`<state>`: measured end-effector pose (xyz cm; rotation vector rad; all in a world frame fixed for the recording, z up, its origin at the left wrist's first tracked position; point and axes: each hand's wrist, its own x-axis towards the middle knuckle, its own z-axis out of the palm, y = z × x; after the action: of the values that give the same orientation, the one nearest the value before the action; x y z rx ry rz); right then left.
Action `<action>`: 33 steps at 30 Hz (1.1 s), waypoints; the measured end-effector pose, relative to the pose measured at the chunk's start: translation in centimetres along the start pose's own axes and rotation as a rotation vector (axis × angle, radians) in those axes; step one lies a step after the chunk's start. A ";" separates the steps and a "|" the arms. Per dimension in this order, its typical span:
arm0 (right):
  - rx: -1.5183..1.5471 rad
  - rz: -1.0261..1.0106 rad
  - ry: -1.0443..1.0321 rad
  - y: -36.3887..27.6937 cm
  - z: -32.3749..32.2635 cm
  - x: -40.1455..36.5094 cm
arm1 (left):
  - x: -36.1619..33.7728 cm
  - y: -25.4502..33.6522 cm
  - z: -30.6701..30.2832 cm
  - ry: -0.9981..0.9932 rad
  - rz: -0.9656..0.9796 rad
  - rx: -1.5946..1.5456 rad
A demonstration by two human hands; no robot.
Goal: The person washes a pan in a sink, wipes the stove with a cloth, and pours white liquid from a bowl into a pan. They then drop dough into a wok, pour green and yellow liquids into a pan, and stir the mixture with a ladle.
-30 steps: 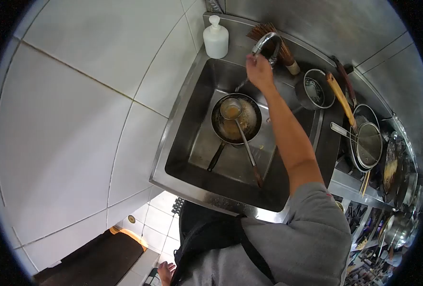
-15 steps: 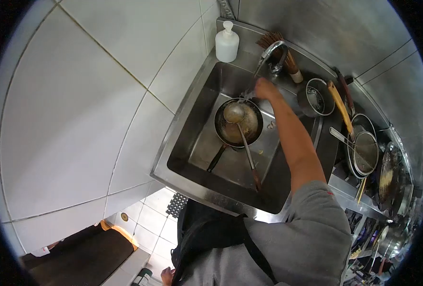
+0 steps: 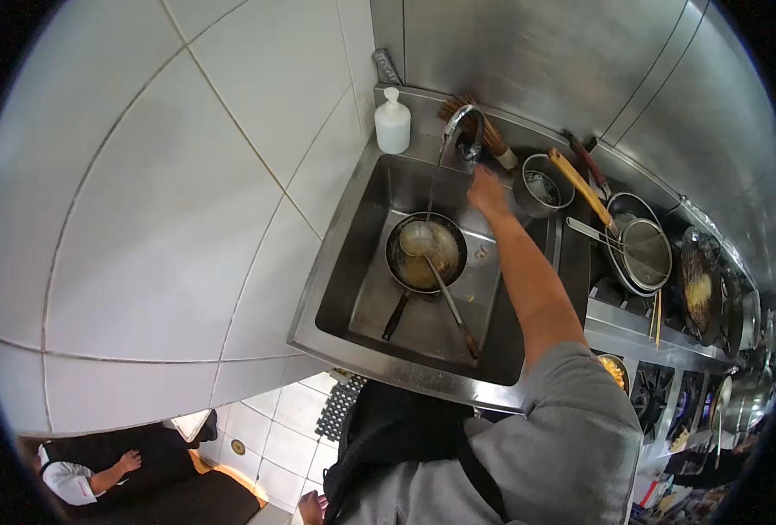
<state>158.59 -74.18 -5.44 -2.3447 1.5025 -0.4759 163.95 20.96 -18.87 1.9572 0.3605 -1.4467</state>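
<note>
My right hand (image 3: 488,190) reaches across the sink to the base of the tap (image 3: 467,122), its fingers curled together. What they close on is hidden. Water runs in a thin stream from the spout into a frying pan (image 3: 449,273) standing in the sink (image 3: 353,315). A ladle (image 3: 445,302) rests with its bowl in the pan, under the stream, and its handle slants toward me. Brownish liquid covers the pan's bottom. Low at the frame's edge, my left hand (image 3: 312,507) hangs by the black apron, partly cut off, with loosely bent fingers apart and nothing visible in them.
A white pump bottle (image 3: 393,127) and a bundled bristle brush (image 3: 488,136) stand behind the sink. To the right are a metal pot (image 3: 541,191), strainers (image 3: 646,254) and a used pan (image 3: 698,284). A person (image 3: 73,481) is at lower left.
My view has shifted. My right hand has moved away from the water stream toward the tap's base, and the splashing beside it has given way to a narrow stream. Another person has come into view.
</note>
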 end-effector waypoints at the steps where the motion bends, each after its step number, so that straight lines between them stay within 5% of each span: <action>1: -0.110 -0.102 0.044 -0.6 -0.4 1.0 | 0.6 -0.4 -0.2 -0.015 -0.001 0.016; 2: -0.219 -0.202 0.081 -1.0 -0.6 1.9 | -4.6 5.1 4.9 -0.009 -0.006 0.014; 3: -0.277 -0.265 0.066 -1.5 -1.2 2.7 | -6.7 6.7 6.5 0.505 0.084 -0.302; 4: -0.336 -0.326 0.049 -2.0 -1.9 3.4 | -6.0 4.9 4.6 0.385 0.102 -0.252; 7: -0.425 -0.337 -0.093 -3.4 -3.3 4.9 | -9.8 6.3 6.3 0.536 0.069 -0.204; 10: -0.474 -0.275 -0.257 -4.4 -4.0 5.6 | -11.4 3.7 5.5 0.444 0.045 -0.136; 16: -0.434 -0.291 -0.091 -4.5 -2.5 5.0 | -12.6 -1.4 5.8 0.426 0.001 -0.188; 33: -0.594 -0.256 -0.230 -6.1 -2.1 5.1 | -14.7 -8.1 3.5 0.425 -0.074 -0.257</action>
<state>164.65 -76.60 -0.35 -2.9325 1.3723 0.2238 151.59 27.01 -8.72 2.0410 0.7752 -0.9592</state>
